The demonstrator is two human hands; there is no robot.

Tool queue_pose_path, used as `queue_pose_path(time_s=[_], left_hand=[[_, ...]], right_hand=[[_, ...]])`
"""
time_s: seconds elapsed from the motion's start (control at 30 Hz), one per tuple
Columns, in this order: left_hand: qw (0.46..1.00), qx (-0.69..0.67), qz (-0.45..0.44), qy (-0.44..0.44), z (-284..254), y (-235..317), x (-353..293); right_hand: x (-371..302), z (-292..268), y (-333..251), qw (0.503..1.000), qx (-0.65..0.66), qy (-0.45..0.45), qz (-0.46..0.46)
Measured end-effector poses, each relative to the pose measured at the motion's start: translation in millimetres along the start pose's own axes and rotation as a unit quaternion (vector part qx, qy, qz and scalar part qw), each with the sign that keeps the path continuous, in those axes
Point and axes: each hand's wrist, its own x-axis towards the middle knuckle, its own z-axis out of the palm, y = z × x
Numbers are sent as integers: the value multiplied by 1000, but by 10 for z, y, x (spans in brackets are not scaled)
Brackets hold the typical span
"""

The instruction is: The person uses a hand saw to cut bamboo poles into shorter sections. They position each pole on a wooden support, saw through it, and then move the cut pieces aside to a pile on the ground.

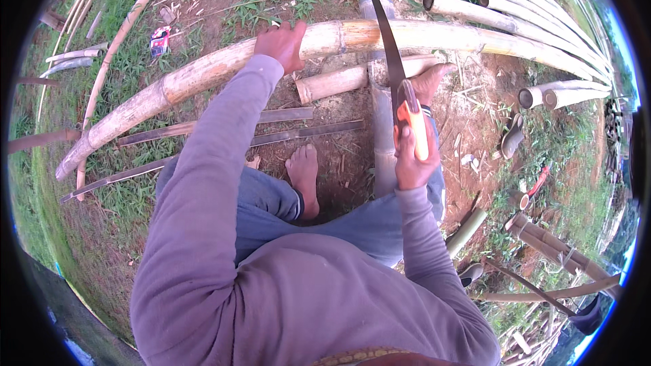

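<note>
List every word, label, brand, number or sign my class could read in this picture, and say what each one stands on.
Readable texts: none.
Red packet on the grass: printed-looking patches, too small and blurred to read.
Saw in the right hand: no lettering can be made out.
Bamboo pole under the left hand: no lettering can be made out.

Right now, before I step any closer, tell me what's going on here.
A person seated outdoors grips a long bamboo pole with the left hand. The right hand holds a handsaw by its orange handle, its blade lying across the pole in view. The pole passes over a thicker bamboo support. The pole looks whole; whether the teeth have bitten into it can't be told.
</note>
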Motion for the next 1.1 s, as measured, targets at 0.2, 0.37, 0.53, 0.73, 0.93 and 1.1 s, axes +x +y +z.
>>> queue_pose_path(time_s=[0.2,0.37,0.53,0.73,0.93,1.1], left_hand=[[1000,-20,17,-15,-138,-32,12],[999,-24,13,-22,-71,-109,2],[1000,-4,19,3,16,-35,-3],[999,-22,17,-30,-169,-20,23],[999,-16,-8,-36,-67,-102,26],[999,13,17,45,27,11,9]], right_hand=[[494,369,-229,1000,-3,-11,15],[-867,-442,-280,999,3,-20,25],[13,126,-152,1000,-26,-9,-4],[791,608,-339,998,-50,-34,-30],[-1027,-502,-386,999,-7,-36,-4],[368,291,19,999,-22,4,-43]])
